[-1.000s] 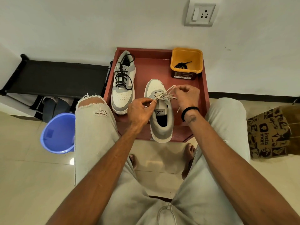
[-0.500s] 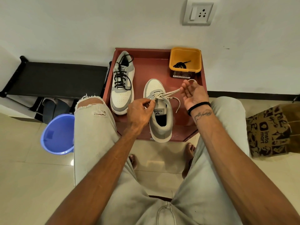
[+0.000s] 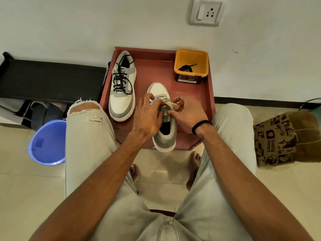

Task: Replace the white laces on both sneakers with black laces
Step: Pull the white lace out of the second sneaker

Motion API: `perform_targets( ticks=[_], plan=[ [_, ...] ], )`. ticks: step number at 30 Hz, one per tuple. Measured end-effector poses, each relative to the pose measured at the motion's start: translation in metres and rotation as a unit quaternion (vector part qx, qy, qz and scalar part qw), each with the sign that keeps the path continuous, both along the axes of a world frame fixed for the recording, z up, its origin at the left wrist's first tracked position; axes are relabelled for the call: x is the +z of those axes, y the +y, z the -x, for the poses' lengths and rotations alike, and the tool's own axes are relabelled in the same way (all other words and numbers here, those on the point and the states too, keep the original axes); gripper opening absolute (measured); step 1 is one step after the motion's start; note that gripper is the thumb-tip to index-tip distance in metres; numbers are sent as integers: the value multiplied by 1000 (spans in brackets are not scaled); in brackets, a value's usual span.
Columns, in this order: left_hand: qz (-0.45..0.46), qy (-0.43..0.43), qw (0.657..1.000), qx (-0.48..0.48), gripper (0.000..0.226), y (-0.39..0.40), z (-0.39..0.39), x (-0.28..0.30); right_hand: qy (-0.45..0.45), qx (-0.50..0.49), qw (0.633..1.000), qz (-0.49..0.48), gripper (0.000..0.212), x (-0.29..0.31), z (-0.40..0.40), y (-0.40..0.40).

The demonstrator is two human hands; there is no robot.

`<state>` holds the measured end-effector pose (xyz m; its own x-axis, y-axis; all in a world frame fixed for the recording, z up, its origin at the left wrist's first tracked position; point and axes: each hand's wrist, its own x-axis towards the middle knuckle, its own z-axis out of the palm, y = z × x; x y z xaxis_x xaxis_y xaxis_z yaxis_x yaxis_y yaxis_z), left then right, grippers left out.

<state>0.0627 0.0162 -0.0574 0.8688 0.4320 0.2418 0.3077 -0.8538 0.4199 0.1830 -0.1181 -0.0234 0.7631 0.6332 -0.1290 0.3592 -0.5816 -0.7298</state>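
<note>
**White lace coming out of the second sneaker**

Both hands meet over the near sneaker (image 3: 162,134) on the red worktop (image 3: 191,94); the left hand (image 3: 149,117) curls over the tongue and eyelets, seemingly steadying the shoe, though whether it also grips lace I cannot tell; the right hand (image 3: 185,113) pinches the white lace (image 3: 169,104) just above the eyelet row. The shoe's long axis runs away from the person, toe far, heel near, so the lace should pull out sideways toward the right hand, which is nearer to it. The black-laced sneaker (image 3: 122,87) lies beyond and left of the left hand; the spare black lace (image 3: 186,67) waits in the yellow tub (image 3: 191,54), beyond the right hand.
</note>
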Motion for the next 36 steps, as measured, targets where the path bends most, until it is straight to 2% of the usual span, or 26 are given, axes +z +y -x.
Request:
perform_targets(
  ticks=[5, 8, 12, 14, 15, 17, 19, 21, 23, 26, 29, 31, 36],
  plan=[
    [75, -39, 996, 11, 23, 3, -5, -3, -18, -11, 1000, -3, 17, -8, -3, 3],
    [158, -73, 984, 40, 18, 5, -5, -1, -2, -36, 999, -9, 11, -8, -3, 3],
    [290, -139, 932, 166, 17, 11, -7, 4, 28, -68, 997, -20, 13, -1, 0, 4],
    [357, -144, 897, 220, 14, 12, -5, 7, 30, -69, 997, -18, 10, 1, 1, 5],
    [365, -139, 892, 226, 13, 11, -4, 9, 27, -69, 997, -17, 10, 1, 1, 5],
    [317, -134, 920, 186, 20, 9, -1, 10, 15, -65, 998, -12, 10, 0, 1, 5],
    [233, -106, 961, 105, 31, 6, 0, 10, -5, -58, 998, -8, 11, -1, 2, 5],
    [140, -66, 987, 47, 35, 2, 0, 10, -26, -45, 999, -7, 12, -1, 4, 6],
    [56, -52, 996, 35, 29, -1, -1, 8, -34, -35, 999, -10, 11, 0, 5, 5],
    [11, -56, 997, 42, 21, 0, -2, 4, -45, -32, 998, -9, 12, 1, 6, 4],
    [22, -64, 997, 32, 19, 3, -3, 3, -44, -34, 998, -7, 14, 0, 6, 4],
    [70, -91, 992, 44, 20, 4, -2, 4, -40, -35, 999, -6, 14, 1, 5, 4],
    [202, -160, 948, 188, 17, 16, 1, 10, -43, -34, 998, 7, 16, 7, 3, 2]
  ],
)
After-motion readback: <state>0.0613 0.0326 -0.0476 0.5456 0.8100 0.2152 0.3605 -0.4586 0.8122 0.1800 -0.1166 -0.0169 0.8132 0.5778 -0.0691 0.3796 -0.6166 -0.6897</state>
